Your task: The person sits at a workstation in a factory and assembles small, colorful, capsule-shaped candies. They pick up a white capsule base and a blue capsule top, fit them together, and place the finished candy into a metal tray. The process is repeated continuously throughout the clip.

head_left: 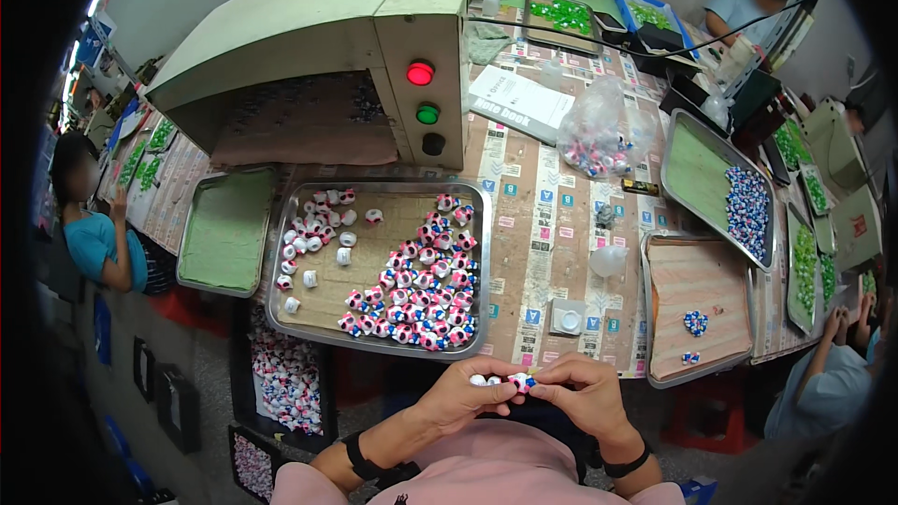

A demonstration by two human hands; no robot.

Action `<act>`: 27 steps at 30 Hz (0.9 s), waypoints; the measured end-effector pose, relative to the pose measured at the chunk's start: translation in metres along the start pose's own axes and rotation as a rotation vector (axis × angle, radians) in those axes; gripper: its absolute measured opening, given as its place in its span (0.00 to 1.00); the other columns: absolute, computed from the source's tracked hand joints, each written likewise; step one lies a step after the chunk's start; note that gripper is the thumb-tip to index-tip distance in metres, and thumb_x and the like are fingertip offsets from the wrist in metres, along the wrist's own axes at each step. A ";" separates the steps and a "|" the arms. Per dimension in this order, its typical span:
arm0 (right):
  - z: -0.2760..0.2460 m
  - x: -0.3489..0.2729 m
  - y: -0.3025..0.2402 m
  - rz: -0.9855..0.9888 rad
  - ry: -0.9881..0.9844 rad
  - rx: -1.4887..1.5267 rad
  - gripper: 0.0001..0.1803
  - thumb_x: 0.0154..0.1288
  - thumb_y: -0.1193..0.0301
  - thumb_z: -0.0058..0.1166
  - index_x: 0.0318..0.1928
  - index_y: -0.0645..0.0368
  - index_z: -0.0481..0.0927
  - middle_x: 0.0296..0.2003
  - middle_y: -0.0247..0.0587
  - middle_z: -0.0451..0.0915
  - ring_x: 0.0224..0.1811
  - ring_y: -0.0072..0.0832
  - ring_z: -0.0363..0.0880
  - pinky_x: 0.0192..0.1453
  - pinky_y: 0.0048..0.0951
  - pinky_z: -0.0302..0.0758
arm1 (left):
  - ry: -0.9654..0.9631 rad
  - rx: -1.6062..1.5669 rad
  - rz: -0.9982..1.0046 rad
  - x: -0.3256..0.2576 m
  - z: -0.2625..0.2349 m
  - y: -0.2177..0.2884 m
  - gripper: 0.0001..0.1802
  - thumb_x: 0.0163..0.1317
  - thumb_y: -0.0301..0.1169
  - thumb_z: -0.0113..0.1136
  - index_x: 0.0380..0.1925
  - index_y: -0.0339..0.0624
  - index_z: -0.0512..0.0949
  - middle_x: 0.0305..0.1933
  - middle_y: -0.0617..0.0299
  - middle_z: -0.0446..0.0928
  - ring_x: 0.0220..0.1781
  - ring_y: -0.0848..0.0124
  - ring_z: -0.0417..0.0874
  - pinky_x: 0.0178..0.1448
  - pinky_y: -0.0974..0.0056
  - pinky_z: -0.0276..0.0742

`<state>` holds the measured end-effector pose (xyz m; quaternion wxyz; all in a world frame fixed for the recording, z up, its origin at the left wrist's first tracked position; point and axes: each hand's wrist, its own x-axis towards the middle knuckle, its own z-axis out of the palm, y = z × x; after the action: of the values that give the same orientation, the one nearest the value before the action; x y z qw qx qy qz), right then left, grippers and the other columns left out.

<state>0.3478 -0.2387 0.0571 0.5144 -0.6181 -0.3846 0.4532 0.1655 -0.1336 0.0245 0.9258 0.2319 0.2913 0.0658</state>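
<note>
My left hand (466,391) is closed around a few small white plastic figure pieces (480,380), just beyond the table's near edge. Its thumb and fingers meet my right hand (587,395) at a small white, pink and blue figure part (521,381). The right thumb and forefinger pinch the blue end of that part. Directly ahead lies a metal tray (485,252). White and pink pieces (323,215) are scattered at its left, and many assembled pink, white and dark figures (426,295) are heaped at its right.
A beige machine (393,28) with red and green lamps stands behind the tray. At right are a paper-lined tray (697,281), a tray of blue-white parts (748,210) and a plastic bag (603,131). Boxes of pieces (290,383) sit below left. Other people work around the table.
</note>
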 end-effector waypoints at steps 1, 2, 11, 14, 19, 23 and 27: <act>0.000 0.002 0.000 0.006 -0.010 -0.001 0.07 0.53 0.79 0.67 0.35 0.63 0.86 0.32 0.40 0.83 0.33 0.22 0.80 0.37 0.21 0.76 | -0.002 0.008 0.008 -0.001 -0.001 0.001 0.17 0.63 0.24 0.61 0.52 0.33 0.76 0.44 0.55 0.80 0.43 0.72 0.83 0.37 0.74 0.81; 0.000 0.003 -0.002 -0.013 -0.023 -0.021 0.07 0.53 0.79 0.67 0.35 0.63 0.86 0.32 0.40 0.83 0.34 0.23 0.81 0.37 0.21 0.76 | -0.004 0.017 0.016 -0.001 -0.001 0.001 0.17 0.63 0.24 0.61 0.52 0.33 0.76 0.43 0.55 0.80 0.41 0.73 0.83 0.35 0.75 0.80; -0.005 0.005 -0.021 -0.197 0.064 -0.284 0.11 0.54 0.78 0.65 0.40 0.63 0.85 0.36 0.43 0.83 0.37 0.27 0.81 0.40 0.25 0.76 | 0.079 0.244 0.183 -0.016 -0.001 0.034 0.16 0.65 0.31 0.61 0.51 0.37 0.78 0.30 0.67 0.76 0.24 0.83 0.72 0.21 0.80 0.62; -0.034 0.000 -0.016 -0.222 0.242 -0.419 0.10 0.56 0.80 0.62 0.41 0.64 0.84 0.37 0.43 0.83 0.36 0.27 0.80 0.39 0.24 0.76 | 0.332 0.560 0.438 -0.021 -0.007 0.059 0.14 0.62 0.30 0.63 0.47 0.39 0.81 0.33 0.66 0.79 0.26 0.83 0.75 0.25 0.79 0.67; -0.083 -0.005 0.004 -0.139 0.566 -0.446 0.10 0.56 0.82 0.58 0.40 0.68 0.82 0.36 0.42 0.81 0.32 0.23 0.77 0.36 0.22 0.73 | 0.678 1.278 0.798 -0.013 -0.042 0.085 0.14 0.51 0.25 0.67 0.40 0.37 0.83 0.35 0.53 0.81 0.37 0.64 0.81 0.44 0.63 0.75; -0.100 0.019 0.018 -0.158 0.532 -0.489 0.18 0.55 0.79 0.60 0.49 0.66 0.79 0.43 0.45 0.79 0.35 0.25 0.77 0.38 0.23 0.73 | 0.693 1.340 0.743 -0.010 -0.042 0.093 0.14 0.50 0.22 0.66 0.40 0.34 0.83 0.36 0.53 0.80 0.39 0.66 0.81 0.46 0.67 0.74; -0.089 0.063 0.021 -0.298 0.535 -0.603 0.26 0.53 0.76 0.63 0.55 0.64 0.75 0.44 0.47 0.78 0.38 0.29 0.78 0.41 0.27 0.74 | 0.712 1.309 0.805 -0.008 -0.038 0.094 0.15 0.50 0.21 0.65 0.41 0.34 0.83 0.35 0.55 0.78 0.36 0.68 0.78 0.44 0.67 0.73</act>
<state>0.4519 -0.2083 0.0313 0.4523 -0.7743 -0.4378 0.0651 0.1382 -0.0376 0.0450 0.3639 0.7726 0.4398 0.2778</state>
